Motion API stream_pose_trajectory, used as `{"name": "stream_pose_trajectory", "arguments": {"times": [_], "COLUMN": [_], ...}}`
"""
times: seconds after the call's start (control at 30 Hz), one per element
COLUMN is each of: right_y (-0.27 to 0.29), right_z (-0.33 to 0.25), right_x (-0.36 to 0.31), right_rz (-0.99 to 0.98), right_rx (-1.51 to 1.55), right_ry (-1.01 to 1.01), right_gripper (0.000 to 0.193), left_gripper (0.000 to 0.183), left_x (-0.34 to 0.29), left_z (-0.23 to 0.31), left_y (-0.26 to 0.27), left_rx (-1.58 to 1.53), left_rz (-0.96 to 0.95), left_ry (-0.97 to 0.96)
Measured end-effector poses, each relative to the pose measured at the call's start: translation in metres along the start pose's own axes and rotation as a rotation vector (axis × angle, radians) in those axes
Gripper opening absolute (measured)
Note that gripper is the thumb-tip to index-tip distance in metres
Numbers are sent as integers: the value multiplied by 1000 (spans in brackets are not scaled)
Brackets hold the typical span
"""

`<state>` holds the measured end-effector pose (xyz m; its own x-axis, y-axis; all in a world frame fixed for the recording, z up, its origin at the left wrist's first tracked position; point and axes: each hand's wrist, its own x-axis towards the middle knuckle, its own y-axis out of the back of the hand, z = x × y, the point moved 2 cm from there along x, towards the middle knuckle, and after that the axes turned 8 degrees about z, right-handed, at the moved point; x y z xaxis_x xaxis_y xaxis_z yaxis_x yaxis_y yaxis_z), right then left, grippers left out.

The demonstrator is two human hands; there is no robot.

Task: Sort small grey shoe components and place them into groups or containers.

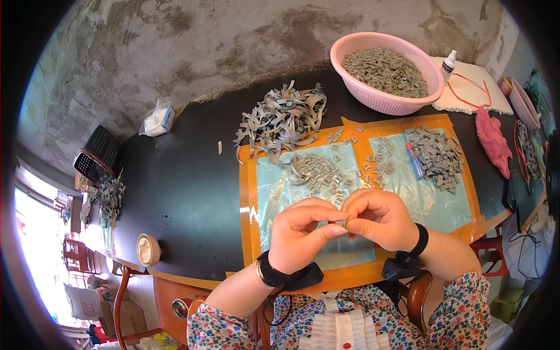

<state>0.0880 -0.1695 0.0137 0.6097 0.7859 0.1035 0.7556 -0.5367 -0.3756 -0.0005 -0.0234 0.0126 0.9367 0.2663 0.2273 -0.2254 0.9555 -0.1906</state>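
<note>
My left hand [303, 233] and my right hand [382, 219] meet over the near part of the work surface, thumbs and forefingers pinched together. Between the fingertips is a small grey piece [343, 222], mostly covered by them. Just beyond lies a loose spread of small grey clip-like pieces [324, 172] on a light blue sheet [274, 192] edged with orange tape. To the right is a denser heap of similar pieces [440, 157], with a blue and red slender tool [415, 162] against its left side. Tangled grey strips [283, 116] are piled behind the sheet.
A pink basket [341, 70] full of small grey bits stands at the back, beside a white bottle [448, 65] and a white board [475, 99]. Pink cloth [493, 140] lies at the right. Leftward on the black table [181, 186] are a round bowl [149, 249] and a black basket [96, 154].
</note>
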Motion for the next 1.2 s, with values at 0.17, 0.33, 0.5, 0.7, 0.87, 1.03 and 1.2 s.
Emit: {"name": "stream_pose_trajectory", "arguments": {"times": [0.17, 0.33, 0.5, 0.7, 0.87, 1.03, 1.2], "right_y": [4, 3, 6, 1, 2, 4, 6], "right_z": [-12, -11, 7, 2, 3, 2, 8], "right_x": [6, 4, 0, 1, 0, 2, 4], "right_rz": [-4, 48, 190, 157, 166, 163, 134], "right_rx": [-590, -634, -228, -90, -173, -67, 29], "right_ry": [471, 531, 108, 27, -18, -136, -203], "right_gripper": [6, 6, 9, 12, 10, 10, 15], "left_gripper": [20, 20, 22, 24, 23, 23, 23], "left_x": [-2, -1, 2, 7, 11, 11, 16], "left_z": [2, 3, 7, 18, 18, 22, 23], "left_y": [-2, -1, -2, -6, -4, -5, -2], "left_rx": [127, 236, 390, 727, 765, 788, 782], "left_rz": [78, 27, 78, 131, 127, 101, 75], "left_ry": [-42, -134, -253, -515, -562, -587, -569]}}
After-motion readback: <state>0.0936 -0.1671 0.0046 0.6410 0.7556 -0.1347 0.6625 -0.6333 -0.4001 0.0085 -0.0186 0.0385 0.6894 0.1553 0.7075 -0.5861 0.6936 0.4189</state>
